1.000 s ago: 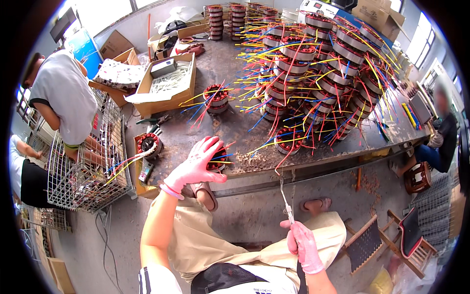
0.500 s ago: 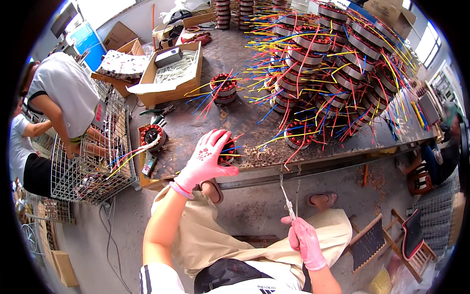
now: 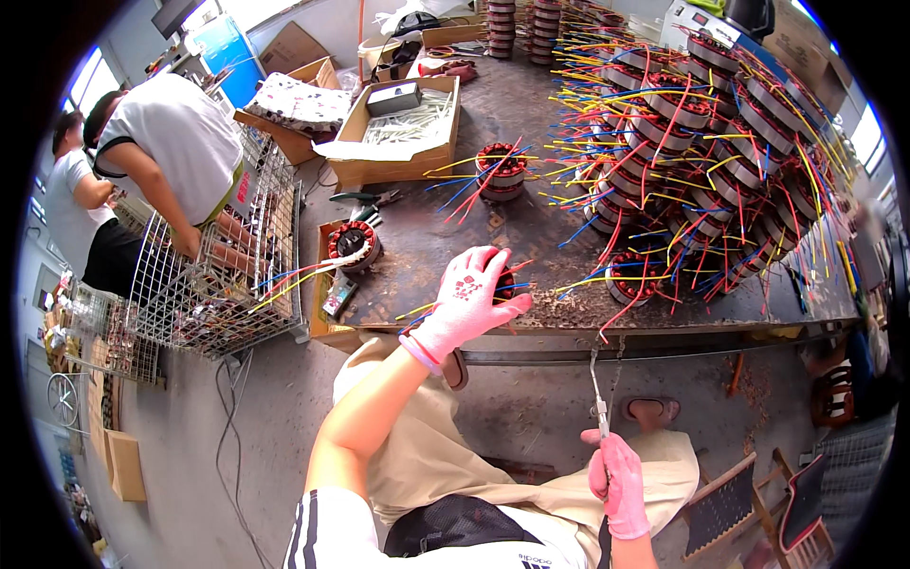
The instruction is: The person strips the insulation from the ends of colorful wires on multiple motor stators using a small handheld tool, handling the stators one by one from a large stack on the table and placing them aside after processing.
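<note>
My left hand [image 3: 469,299], in a pink glove, lies round a small wound motor stator [image 3: 507,282] at the table's front edge. The fingers are on its far side and the thumb on its near side. The hand hides most of it, but red and blue wires stick out to the right. My right hand [image 3: 619,482], also gloved in pink, is closed round a slim metal hand tool [image 3: 601,410]. The tool is held below the table edge, over my lap, its thin shaft pointing up to the edge. Its tip is too small to make out.
A stator with white lacing [image 3: 353,247] lies left, another [image 3: 500,173] behind, a third [image 3: 631,278] right. Stacked stators [image 3: 701,142] with coloured wires fill the right. A cardboard box [image 3: 398,167] holds white strips. A co-worker [image 3: 175,142] bends over a wire cage [image 3: 204,303].
The whole view has swung left, so the table and both hands appear further right. Both hands keep the same hold, on the stator and on the metal tool.
</note>
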A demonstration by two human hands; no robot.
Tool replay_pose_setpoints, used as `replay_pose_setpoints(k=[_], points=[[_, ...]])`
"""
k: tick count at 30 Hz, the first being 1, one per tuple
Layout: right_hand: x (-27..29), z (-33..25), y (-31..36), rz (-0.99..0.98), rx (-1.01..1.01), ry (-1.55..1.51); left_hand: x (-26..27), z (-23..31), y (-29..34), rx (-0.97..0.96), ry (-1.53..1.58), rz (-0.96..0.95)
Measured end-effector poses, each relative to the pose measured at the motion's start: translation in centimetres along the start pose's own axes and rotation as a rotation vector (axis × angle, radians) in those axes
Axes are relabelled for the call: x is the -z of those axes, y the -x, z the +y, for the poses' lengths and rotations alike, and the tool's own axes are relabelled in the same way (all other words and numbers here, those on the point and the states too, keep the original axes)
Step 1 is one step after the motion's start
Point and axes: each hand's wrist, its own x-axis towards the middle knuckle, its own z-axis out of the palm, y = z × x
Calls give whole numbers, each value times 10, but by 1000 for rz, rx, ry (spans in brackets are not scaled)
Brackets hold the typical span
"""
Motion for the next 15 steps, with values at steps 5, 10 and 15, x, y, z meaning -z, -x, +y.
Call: replay_pose_setpoints(k=[5,10,15], points=[[3,-5,1,-11,-5,-27,10,-9,-6,-58,191,-91],[8,-4,-1,-83,-51,-91,15,-6,8,-42,42,-106],[9,3,-1,-121,-67,-121,11,0,5,-24,24,-126]])
